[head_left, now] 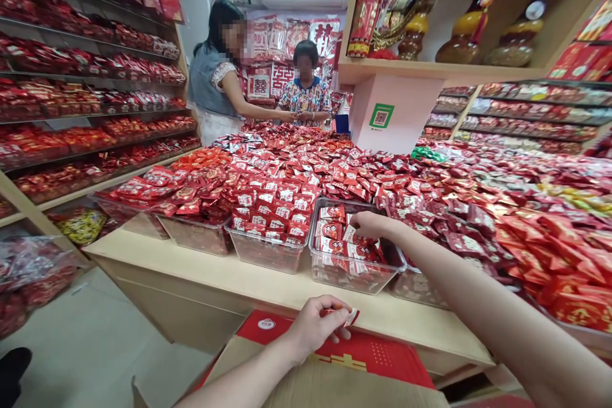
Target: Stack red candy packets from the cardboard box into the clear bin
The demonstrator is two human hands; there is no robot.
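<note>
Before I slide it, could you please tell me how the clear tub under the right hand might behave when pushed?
The clear tub looks thin-walled, so it may flex a little. Its broad, low shape makes tipping seem unlikely. The loosely piled red-and-white packets inside would probably shift if jolted.

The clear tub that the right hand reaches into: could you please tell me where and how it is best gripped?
Probably by the outward lip of the tub, near both front corners, coming from the near side: that wall stands exposed, while another tub crowds its left and heaped packets its back.
</note>
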